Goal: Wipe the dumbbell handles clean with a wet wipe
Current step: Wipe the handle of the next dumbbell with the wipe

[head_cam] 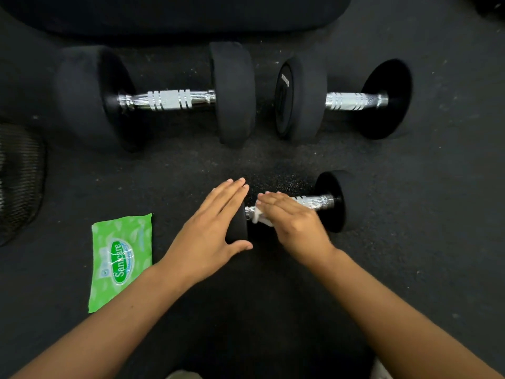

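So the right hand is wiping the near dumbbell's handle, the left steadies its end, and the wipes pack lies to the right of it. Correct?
Not quite. The head view shows the pack left of the near dumbbell, beside the left hand. The rest holds: the right hand presses the wipe on the handle.

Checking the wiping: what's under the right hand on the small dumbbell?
Under the right hand a white wet wipe lies on the chrome handle. Most of the wipe and the handle beneath are covered.
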### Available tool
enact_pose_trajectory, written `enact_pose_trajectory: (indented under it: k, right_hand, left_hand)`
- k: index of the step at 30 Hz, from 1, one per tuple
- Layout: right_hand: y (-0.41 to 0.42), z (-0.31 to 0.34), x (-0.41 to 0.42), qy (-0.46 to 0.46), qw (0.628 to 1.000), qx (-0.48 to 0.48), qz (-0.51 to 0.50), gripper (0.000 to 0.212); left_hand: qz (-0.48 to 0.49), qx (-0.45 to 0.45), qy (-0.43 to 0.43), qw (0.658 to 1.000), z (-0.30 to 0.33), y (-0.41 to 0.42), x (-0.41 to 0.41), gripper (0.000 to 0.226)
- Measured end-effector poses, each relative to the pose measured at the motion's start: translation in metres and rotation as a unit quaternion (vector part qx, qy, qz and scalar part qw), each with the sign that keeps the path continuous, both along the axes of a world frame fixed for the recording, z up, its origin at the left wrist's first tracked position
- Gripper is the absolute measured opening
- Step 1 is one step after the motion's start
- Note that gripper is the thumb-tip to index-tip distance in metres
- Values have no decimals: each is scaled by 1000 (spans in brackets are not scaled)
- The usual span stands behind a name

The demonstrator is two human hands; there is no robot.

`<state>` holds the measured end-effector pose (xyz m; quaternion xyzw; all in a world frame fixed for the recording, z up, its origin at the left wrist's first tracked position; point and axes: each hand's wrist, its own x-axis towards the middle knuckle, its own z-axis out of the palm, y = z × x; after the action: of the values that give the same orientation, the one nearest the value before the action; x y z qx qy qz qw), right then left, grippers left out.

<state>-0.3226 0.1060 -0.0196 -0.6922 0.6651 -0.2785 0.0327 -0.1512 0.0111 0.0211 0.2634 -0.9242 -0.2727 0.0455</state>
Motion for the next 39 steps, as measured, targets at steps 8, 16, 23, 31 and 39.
enact_pose_trajectory:
  k: [8, 16, 23, 31, 39]
  right_hand:
    - [20, 19, -11, -54, 996, 35, 58, 23]
    - [30, 41, -10, -112, 991, -6, -67, 15]
    - [28, 65, -15, -224, 972, 46, -55, 30]
    - [33, 40, -63, -114, 946, 84, -291, 32]
    - [33, 27, -57, -99, 943, 42, -315, 33]
  left_hand:
    - [0, 4, 5, 1000, -1, 1, 3, 96]
    - [47, 80, 132, 987, 22, 11, -20, 66]
    - [56, -3, 189, 980, 10, 25, -38, 24]
    - [-15, -181, 4, 983, -8, 33, -54, 48]
    - [14, -131, -84, 988, -6, 31, -78, 48]
